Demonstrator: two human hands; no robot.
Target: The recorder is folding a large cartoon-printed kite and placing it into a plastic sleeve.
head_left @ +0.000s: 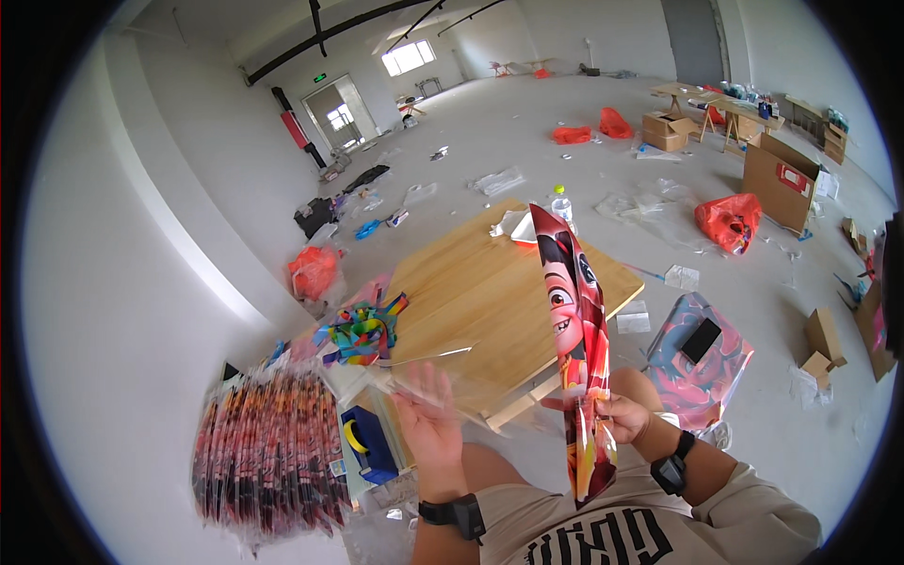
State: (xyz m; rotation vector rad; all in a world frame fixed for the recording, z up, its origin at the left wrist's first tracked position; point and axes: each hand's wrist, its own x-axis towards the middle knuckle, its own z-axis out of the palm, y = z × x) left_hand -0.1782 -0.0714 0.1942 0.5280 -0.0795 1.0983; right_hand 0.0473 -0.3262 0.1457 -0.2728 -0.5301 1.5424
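Note:
My right hand (617, 416) grips a long, narrow folded cartoon-printed sheet (571, 320) near its lower end. The sheet stands almost upright in front of me, red and black with a large printed face. My left hand (428, 414) is raised palm up with fingers stretched out, slightly blurred. A see-through plastic film (414, 372) shows about its fingertips; whether they touch it I cannot tell. Beside that hand is a blue tape dispenser (375, 457) with a yellow roll. To its left lies a row of similar printed pieces in clear plastic (268, 452).
A low wooden table (461, 301) stands ahead, with rainbow ribbons (363, 331) at its left corner and a bottle (561, 202) beyond. On the right a dark phone-like slab (701, 341) rests on a printed cover (683, 377). Cartons (780, 184) and red bags (728, 223) litter the floor.

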